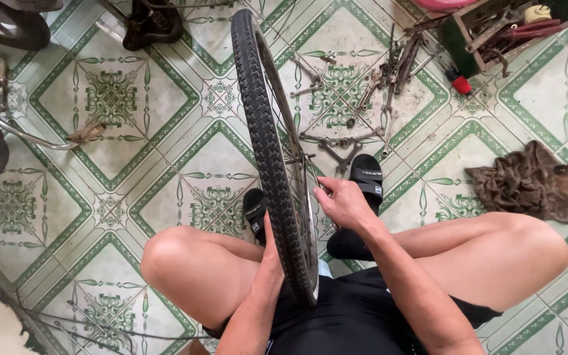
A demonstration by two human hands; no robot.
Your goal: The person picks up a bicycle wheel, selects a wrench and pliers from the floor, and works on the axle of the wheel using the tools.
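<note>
Right hand (pixel 343 202) fingers curled inward at the rim side of the bicycle wheel (pixel 274 164), seemingly pinching a spoke or something small near the hub; exact pinch hidden by the knuckles. Left hand (pixel 272 253) pressed against the tyre's left face, mostly hidden behind the tread, so whether it's spread or closed can't be told. Wheel stands upright on edge between the knees, long axis running from the lap toward the floor's far edge, tread facing the camera. Hub lies just left of the right hand, so the right hand is nearer the spokes; the left hand only steadies the tyre. Black sandals (pixel 367 176) flank the wheel. Scattered wrenches (pixel 346 141) sit beyond the feet, toolbox (pixel 504 29) at the far right corner, brown rag (pixel 527 181) toward the right edge.
</note>
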